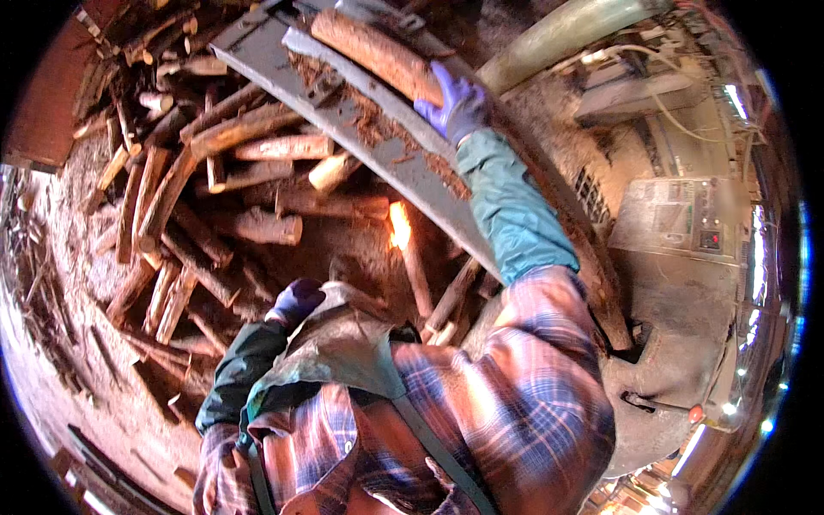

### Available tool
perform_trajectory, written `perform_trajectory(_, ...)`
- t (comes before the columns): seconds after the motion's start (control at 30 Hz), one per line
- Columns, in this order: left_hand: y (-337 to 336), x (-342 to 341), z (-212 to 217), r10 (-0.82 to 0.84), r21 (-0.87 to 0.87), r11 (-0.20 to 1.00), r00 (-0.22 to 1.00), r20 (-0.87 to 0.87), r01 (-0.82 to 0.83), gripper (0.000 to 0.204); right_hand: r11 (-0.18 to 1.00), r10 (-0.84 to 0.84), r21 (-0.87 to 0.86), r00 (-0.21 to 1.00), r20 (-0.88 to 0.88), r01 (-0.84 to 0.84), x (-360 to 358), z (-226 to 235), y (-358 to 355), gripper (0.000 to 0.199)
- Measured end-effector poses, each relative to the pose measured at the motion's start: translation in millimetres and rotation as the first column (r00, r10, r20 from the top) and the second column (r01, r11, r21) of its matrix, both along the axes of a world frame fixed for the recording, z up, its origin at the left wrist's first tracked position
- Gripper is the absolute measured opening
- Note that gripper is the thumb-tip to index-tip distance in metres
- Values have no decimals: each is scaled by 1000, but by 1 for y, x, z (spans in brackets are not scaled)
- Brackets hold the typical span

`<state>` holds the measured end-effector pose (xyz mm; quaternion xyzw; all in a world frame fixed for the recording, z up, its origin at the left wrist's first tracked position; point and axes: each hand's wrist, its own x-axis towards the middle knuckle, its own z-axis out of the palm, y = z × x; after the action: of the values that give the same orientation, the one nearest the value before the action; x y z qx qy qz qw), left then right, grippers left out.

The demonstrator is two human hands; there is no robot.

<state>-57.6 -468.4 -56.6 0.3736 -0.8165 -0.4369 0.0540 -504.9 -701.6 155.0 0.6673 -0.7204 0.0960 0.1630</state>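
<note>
My right hand (457,105), in a purple glove, presses against the near end of a short brown log (378,55) that lies on a grey metal feed chute (343,112) running up and away. Bark crumbs lie scattered along the chute. My left hand (297,300), also gloved in purple, hangs low beside my apron, above the pile of logs (223,197), with its fingers curled and nothing visible in them. Both arms wear green sleeve covers over a plaid shirt.
Cut logs lie heaped on the ground to the left and under the chute. A grey machine body with a control panel (687,227) stands to the right. A pale pipe (566,34) crosses at the top. Sawdust covers the floor at lower left.
</note>
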Motion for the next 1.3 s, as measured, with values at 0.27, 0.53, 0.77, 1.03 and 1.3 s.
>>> perform_trajectory(0.27,43,28,2,436,430,784,891,131,-447,35,877,375,-440,848,375,-193,115,16,35,53)
perform_trajectory(0.53,105,103,17,886,679,357,464,-28,-641,41,656,-49,234,268,962,-718,324,-194,164,35)
perform_trajectory(0.77,307,187,-30,932,549,-222,-9,364,-806,33,-19,-398,630,584,708,-777,438,-370,288,50)
perform_trajectory(1.03,288,242,-48,860,308,-114,61,507,-945,22,136,-783,601,286,552,-788,624,-586,191,76)
perform_trajectory(1.3,308,321,-207,881,468,-429,-243,406,-773,52,177,-983,974,28,182,-141,597,-697,268,82)
